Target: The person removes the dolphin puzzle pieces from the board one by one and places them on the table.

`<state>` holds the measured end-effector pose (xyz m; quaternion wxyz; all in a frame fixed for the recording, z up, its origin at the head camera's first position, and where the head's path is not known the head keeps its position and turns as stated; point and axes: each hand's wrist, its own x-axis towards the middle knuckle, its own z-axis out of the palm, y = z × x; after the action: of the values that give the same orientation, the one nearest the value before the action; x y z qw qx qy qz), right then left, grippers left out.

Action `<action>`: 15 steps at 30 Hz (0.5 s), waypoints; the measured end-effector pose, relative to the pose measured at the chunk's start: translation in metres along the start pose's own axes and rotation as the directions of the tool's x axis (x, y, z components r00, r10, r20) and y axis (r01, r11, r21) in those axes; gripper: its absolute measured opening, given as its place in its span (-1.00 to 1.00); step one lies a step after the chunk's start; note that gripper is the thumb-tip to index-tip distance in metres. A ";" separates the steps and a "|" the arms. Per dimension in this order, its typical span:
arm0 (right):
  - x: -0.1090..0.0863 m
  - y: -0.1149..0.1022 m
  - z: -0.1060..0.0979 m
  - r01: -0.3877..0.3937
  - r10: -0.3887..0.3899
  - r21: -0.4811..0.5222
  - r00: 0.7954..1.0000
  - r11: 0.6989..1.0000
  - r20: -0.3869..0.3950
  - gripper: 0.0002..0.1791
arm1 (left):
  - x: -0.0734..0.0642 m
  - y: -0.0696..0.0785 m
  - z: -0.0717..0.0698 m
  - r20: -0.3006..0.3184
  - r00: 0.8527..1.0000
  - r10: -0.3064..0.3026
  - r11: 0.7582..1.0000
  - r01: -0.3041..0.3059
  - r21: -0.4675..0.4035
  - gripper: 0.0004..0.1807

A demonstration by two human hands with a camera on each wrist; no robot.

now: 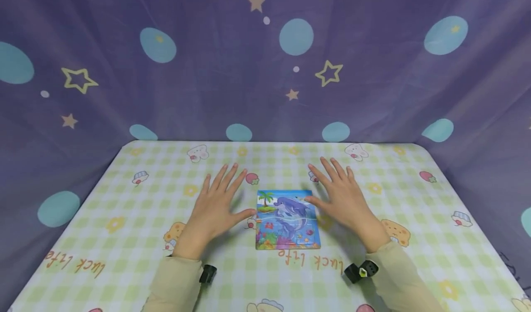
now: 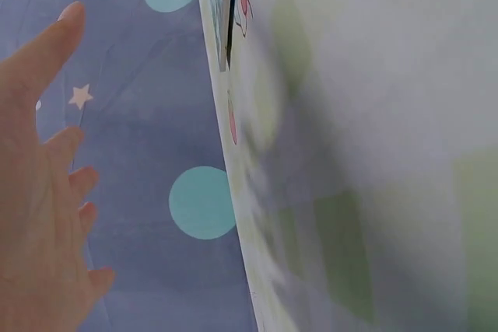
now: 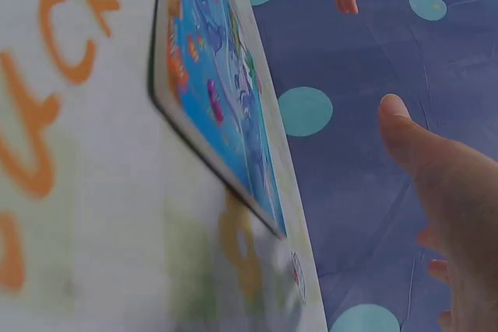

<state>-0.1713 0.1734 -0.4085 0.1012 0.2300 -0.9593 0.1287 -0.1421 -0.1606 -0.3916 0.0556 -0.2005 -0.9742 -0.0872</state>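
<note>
A square jigsaw puzzle (image 1: 286,220) with a dolphin, a palm island and coral lies flat on the table in the head view. To its left my left hand (image 1: 217,210) hovers with fingers spread, the thumb close to the puzzle's left edge. My right hand (image 1: 342,199) is spread out on the other side, its thumb over the upper right corner in the head view. Both hands hold nothing. The right wrist view shows the puzzle's thin edge and blue picture (image 3: 222,75), with the right thumb (image 3: 412,134) apart from it. Only a sliver of puzzle (image 2: 226,13) appears in the left wrist view.
A green-and-white checked tablecloth (image 1: 124,256) with cartoon prints and lettering covers the table. Behind and around it hangs a purple curtain (image 1: 215,86) with stars and blue dots. Small black wrist cameras (image 1: 208,273) sit at both sleeves.
</note>
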 end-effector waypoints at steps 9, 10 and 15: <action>0.015 -0.015 0.003 0.089 -0.089 0.049 0.996 0.995 0.001 -0.11 | 0.007 -0.003 0.008 0.012 0.999 0.047 0.995 -0.046 -0.089 0.06; 0.016 -0.017 0.004 0.099 -0.099 0.056 0.995 0.994 0.002 -0.12 | 0.008 -0.003 0.009 0.010 0.999 0.049 0.994 -0.048 -0.097 0.06; 0.022 -0.024 0.009 0.147 -0.149 0.082 0.989 0.986 0.017 -0.13 | 0.007 -0.003 0.012 0.013 0.999 0.050 0.985 -0.047 -0.167 0.05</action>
<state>-0.1804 0.1406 -0.4063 0.0900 0.3060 -0.9347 0.1569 -0.1509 -0.1579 -0.4028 0.0325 -0.2288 -0.9588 -0.1654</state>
